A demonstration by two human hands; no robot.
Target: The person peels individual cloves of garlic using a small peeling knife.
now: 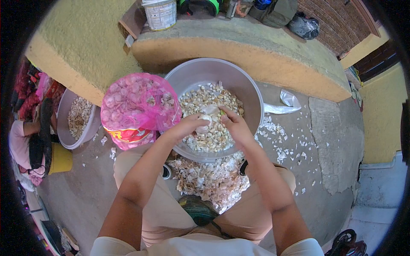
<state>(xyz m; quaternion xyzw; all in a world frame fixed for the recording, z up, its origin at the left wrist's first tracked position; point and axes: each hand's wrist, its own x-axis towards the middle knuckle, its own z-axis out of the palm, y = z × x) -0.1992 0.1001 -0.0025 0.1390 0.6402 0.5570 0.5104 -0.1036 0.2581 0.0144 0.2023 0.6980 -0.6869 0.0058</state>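
Over a large grey tub [256,91] that holds many loose garlic cloves [207,96], both of my hands are close together. My left hand [192,126] is closed around a whitish garlic bulb [205,120]. My right hand [234,124] is beside it, with fingers bent toward the bulb and a pale piece of skin near the fingertips; whether it grips that piece is unclear. Left of the tub stands a pink mesh bag [136,100] full of garlic bulbs. A heap of papery garlic skins [211,179] lies between my legs, below the tub.
At the left, a co-worker [23,145] sits by a second tub [64,115] of garlic and a yellow bucket [61,158]. Behind my tub runs a low concrete ledge [239,51] with a white bucket [160,15]. Skin scraps [282,153] litter the floor at the right.
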